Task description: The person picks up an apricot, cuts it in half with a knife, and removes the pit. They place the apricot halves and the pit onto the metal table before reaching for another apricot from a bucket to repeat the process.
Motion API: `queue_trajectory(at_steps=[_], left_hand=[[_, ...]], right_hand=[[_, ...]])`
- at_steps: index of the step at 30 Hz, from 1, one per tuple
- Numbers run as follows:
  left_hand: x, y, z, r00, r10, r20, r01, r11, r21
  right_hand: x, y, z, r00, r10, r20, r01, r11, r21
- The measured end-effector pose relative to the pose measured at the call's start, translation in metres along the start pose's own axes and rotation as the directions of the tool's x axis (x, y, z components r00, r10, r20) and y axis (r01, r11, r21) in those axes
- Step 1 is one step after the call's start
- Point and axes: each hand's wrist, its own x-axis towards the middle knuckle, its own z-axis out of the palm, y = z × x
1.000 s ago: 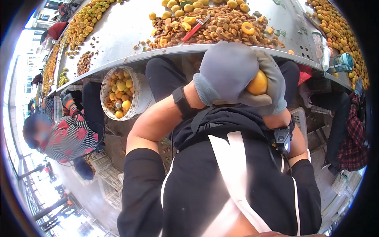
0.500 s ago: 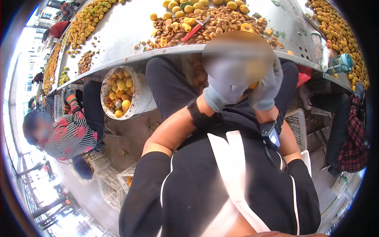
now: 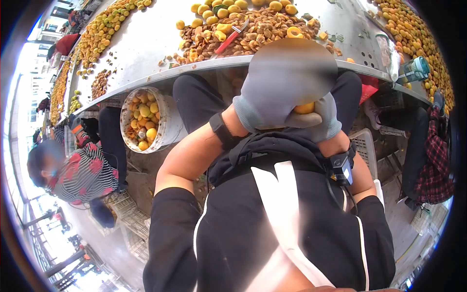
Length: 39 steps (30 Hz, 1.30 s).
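Both hands wear grey gloves and meet above my lap, close to the table edge. A yellow-orange apricot [image 3: 304, 108] shows between them, with the thumb of my right hand [image 3: 325, 117] closed along its lower side. My left hand [image 3: 265, 103] is beside the fruit, its fingers hidden by a blurred oval patch, so their grip cannot be made out. Ahead on the metal table, a knife with a red handle [image 3: 227, 43] lies on a heap of brown apricot pits [image 3: 262, 30]. Whole apricots [image 3: 228, 9] sit behind the heap.
A white bucket [image 3: 170, 117] holding apricots and pieces stands left of my knees. The metal table [image 3: 141, 58] carries more apricots at both sides. A teal-lidded jar [image 3: 416, 69] is at the right. Co-workers sit left and right; plastic crates [image 3: 365, 151] stand around.
My left hand has shifted slightly left and now covers more of the space between the hands. The apricot shows more clearly. The view has tilted a little; the knife remains on the heap.
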Motion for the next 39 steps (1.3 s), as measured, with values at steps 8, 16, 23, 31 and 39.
queue_trajectory(at_steps=[8,16,23,31,39], left_hand=[[0.008,0.0,-0.002,0.999,0.045,-0.021,-0.045,0.999,0.0],[0.015,0.003,0.0,0.993,0.008,-0.12,-0.008,1.0,0.004],[0.01,0.003,0.008,0.971,-0.051,-0.234,0.03,0.995,-0.095],[-0.037,-0.008,0.074,0.659,-0.729,0.183,0.641,0.418,-0.643],[-0.151,-0.063,0.108,0.214,-0.585,0.783,0.612,-0.544,-0.574]], right_hand=[[-0.005,-0.014,-0.008,0.859,-0.377,0.347,0.496,0.444,-0.746],[-0.011,-0.014,0.01,0.852,-0.516,0.089,0.395,0.523,-0.755],[-0.012,-0.017,0.023,0.667,-0.719,0.196,0.521,0.262,-0.812],[0.045,0.047,-0.035,0.959,0.097,-0.266,-0.045,0.98,0.196],[0.035,0.083,-0.091,0.813,0.56,-0.16,-0.39,0.728,0.564]])
